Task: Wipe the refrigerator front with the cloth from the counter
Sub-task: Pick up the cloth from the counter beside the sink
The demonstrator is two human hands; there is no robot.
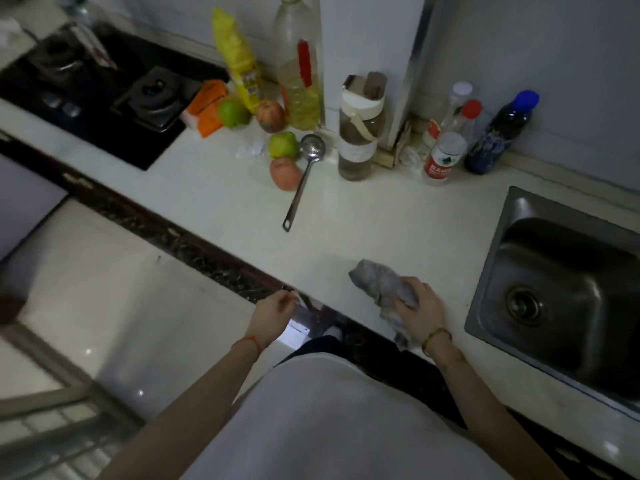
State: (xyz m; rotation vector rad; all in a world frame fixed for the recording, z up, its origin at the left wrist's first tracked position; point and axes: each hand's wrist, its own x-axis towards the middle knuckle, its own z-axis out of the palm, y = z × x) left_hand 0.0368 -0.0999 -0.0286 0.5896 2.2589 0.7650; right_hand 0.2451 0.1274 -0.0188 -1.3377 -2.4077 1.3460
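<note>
Pale countertop (214, 195) runs diagonally across a dim kitchen, edged by a dark speckled strip, with glossy floor tiles below on the left. Nearest, the right hand (420, 308) rests on the counter's front part, fingers curled over a crumpled grey cloth (382, 285); one end of the cloth pokes out toward the counter's middle and the other trails back past the wrist, which wears a gold bracelet (437, 337). The left hand (272, 315) hovers just off the counter edge, loosely curled, fingertips close together; whether it pinches anything cannot be told. A red string (247, 342) circles that wrist.

Just right of the cloth sits a steel sink (491, 271), its basin dark and its drain visible. Farther in, a metal skimmer (301, 183) lies with its handle pointing toward the person. Beside its bowl are a reddish fruit (284, 173) and a green fruit (283, 145), with another green and another reddish one behind. A capped jar (360, 133) stands right of the skimmer, then small bottles and a dark bottle with a blue cap (498, 133) near the wall. At the back stand a tall oil bottle (300, 64) and a yellow packet (237, 60). A black gas hob (97, 95) fills the far left. A white upright panel (370, 39) rises behind the jar; whether it is the refrigerator cannot be told.
</note>
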